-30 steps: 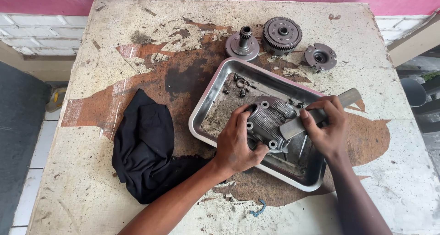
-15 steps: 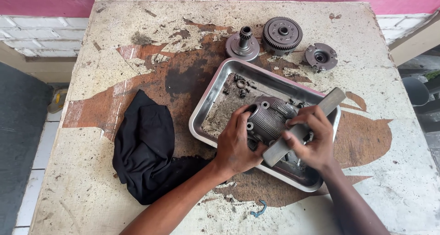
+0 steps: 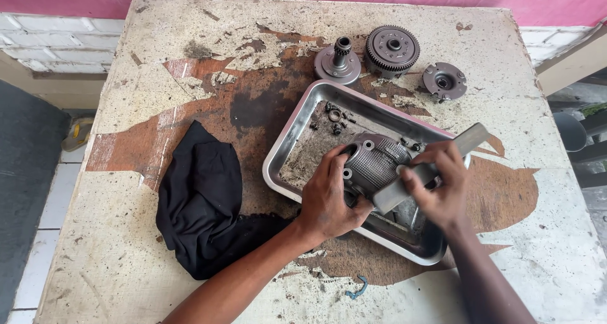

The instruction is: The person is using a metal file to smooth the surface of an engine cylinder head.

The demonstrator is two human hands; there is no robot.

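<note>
Both hands in tray (image 3: pixel 288 148) | left hand (image 3: pixel 329 194) grips cover (image 3: pixel 373 163) | right hand (image 3: pixel 439 188) grips bar (image 3: pixel 471 139)

We see no packages, labels, signs or screens anywhere in this view.
</note>
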